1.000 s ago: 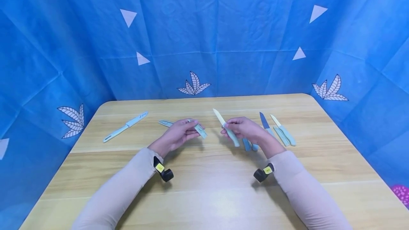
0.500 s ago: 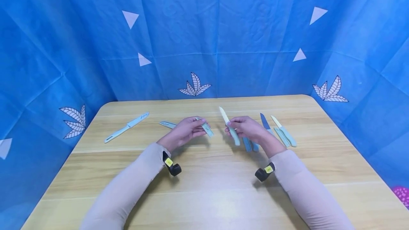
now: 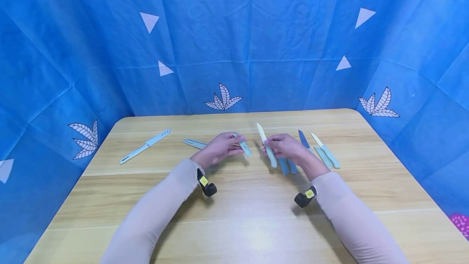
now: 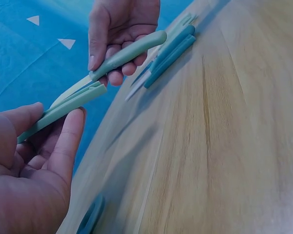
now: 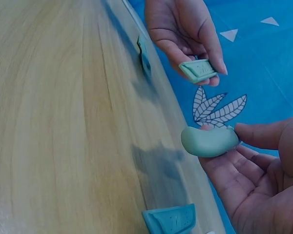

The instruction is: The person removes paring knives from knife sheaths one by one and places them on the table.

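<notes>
My left hand pinches a light green slotted knife sheath between thumb and fingers, raised above the table. My right hand grips a small paring knife by its light green handle, the pale blade pointing away and up. Sheath and knife are close side by side but apart in the head view. From the left wrist, the knife's handle lies above the sheath, and the blade overlaps behind the sheath's edge; whether they touch I cannot tell. The right wrist view shows the handle end-on.
On the wooden table, a sheathed knife lies at left. A blue slotted sheath is partly behind my left hand. Right of my right hand are a blue-bladed knife, a blue sheath, a green knife and a green sheath.
My left hand has moved right with the sheath, closing in on the knife. My right hand has shifted slightly right, and the knife stands a little steeper.
</notes>
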### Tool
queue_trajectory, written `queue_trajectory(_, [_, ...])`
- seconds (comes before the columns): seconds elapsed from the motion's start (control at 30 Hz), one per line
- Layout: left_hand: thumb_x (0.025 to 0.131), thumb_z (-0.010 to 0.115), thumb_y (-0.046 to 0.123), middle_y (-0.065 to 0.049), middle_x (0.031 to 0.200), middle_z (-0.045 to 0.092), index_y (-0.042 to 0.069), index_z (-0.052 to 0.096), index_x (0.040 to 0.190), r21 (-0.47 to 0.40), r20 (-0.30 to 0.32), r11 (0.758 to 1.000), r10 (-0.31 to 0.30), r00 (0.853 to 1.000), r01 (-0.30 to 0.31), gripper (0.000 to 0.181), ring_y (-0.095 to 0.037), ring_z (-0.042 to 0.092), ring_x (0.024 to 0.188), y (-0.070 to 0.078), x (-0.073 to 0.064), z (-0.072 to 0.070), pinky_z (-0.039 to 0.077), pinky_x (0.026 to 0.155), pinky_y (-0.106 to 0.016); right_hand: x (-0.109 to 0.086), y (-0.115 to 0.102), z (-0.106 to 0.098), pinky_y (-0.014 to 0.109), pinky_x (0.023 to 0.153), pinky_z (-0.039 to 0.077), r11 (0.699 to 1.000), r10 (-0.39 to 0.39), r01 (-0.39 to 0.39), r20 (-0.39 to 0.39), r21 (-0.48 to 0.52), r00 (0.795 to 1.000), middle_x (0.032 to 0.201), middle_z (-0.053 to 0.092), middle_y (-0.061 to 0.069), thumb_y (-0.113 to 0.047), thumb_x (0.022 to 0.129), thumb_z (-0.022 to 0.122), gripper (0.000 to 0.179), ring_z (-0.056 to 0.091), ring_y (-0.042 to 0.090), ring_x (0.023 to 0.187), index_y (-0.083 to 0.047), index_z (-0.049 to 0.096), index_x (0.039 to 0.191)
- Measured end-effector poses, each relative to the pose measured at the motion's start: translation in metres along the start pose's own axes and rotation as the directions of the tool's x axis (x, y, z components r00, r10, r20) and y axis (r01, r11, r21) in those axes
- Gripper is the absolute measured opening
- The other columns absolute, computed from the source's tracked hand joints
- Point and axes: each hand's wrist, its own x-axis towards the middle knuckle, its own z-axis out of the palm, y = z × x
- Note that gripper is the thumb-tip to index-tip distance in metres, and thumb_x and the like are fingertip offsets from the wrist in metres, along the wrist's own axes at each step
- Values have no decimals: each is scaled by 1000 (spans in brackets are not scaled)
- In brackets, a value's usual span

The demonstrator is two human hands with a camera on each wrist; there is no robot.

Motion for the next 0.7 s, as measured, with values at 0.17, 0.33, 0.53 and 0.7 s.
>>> queue_trajectory(0.17, [98, 60, 12, -19, 112, 61, -8, 56, 117, 61, 19, 998, -14, 1000, 13, 28, -24, 67, 96, -2, 7, 4, 55, 92, -34, 0, 2, 1, 36, 87, 57, 1000, 13, -13, -19, 7, 1000, 116, 62, 26, -19, 104, 49, 40, 64, 33, 105, 11, 49, 131])
queue_trajectory(0.33, [98, 60, 15, -21, 113, 63, -6, 58, 119, 154, 49, 988, -26, 998, 18, 29, -26, 66, 100, -5, 11, 8, 56, 92, -34, 2, 4, 1, 38, 91, 56, 1000, 25, -25, -40, -11, 999, 112, 65, 23, -20, 103, 52, 39, 65, 31, 104, 9, 52, 129])
queue_trajectory(0.53, [98, 61, 18, -20, 110, 65, -6, 58, 119, 235, 86, 972, -39, 996, 18, 31, -27, 67, 100, -4, 15, 14, 56, 91, -34, 4, 7, 1, 38, 92, 56, 998, 32, -35, -61, -54, 998, 113, 66, 22, -20, 103, 53, 37, 66, 28, 102, 8, 55, 127])
queue_trajectory(0.7, [98, 61, 16, -18, 107, 65, -8, 57, 117, 298, 89, 954, -53, 995, 25, 31, -25, 67, 96, -7, 19, 20, 58, 87, -32, 5, 8, 2, 38, 91, 56, 997, 43, -47, -65, -58, 997, 113, 66, 23, -18, 103, 52, 36, 67, 26, 100, 8, 56, 126])
